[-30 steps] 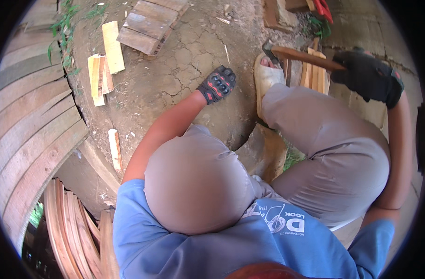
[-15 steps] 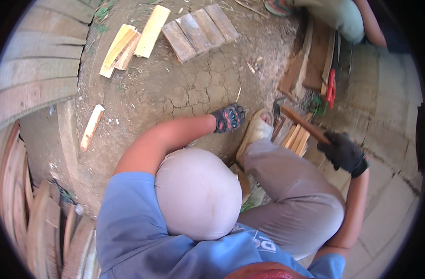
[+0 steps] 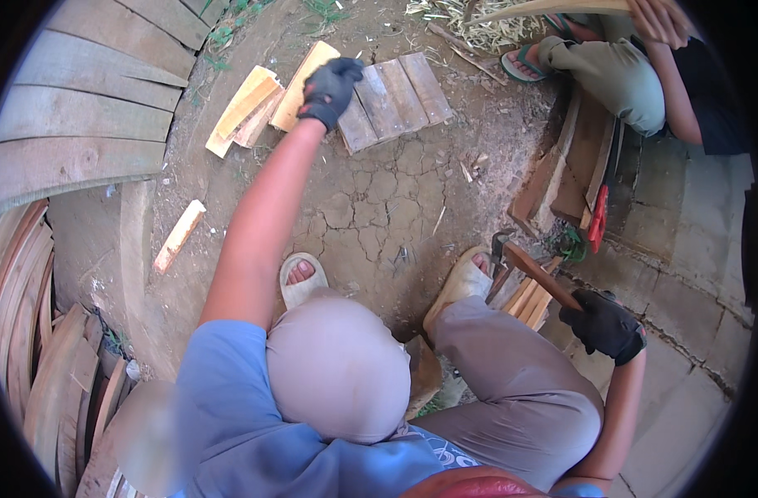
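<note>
My left hand [image 3: 329,90], in a dark glove, reaches far forward over the left end of a panel of grey wooden slats [image 3: 395,95]. It covers that end and the edge of a pale yellow board [image 3: 306,81]; its fingers are seen from the back, so I cannot tell whether they grip. In my right hand [image 3: 604,325], also gloved, a hammer [image 3: 538,275] is held by its wooden handle. Its dark metal head points forward, beside my right sandal [image 3: 460,286] and above some small wooden strips [image 3: 530,303].
More cut boards [image 3: 244,109] lie left of the panel, and a short stick [image 3: 180,236] nearer. Curved planks [image 3: 18,299] are stacked at the left. To the right are a red-handled saw [image 3: 599,217] and timber [image 3: 553,178]. Another person's hand [image 3: 661,21] holds wood at the upper right.
My left hand has moved from near my right foot, forward and left to the panel. The right hand still holds the hammer. More of the other person has come into view.
</note>
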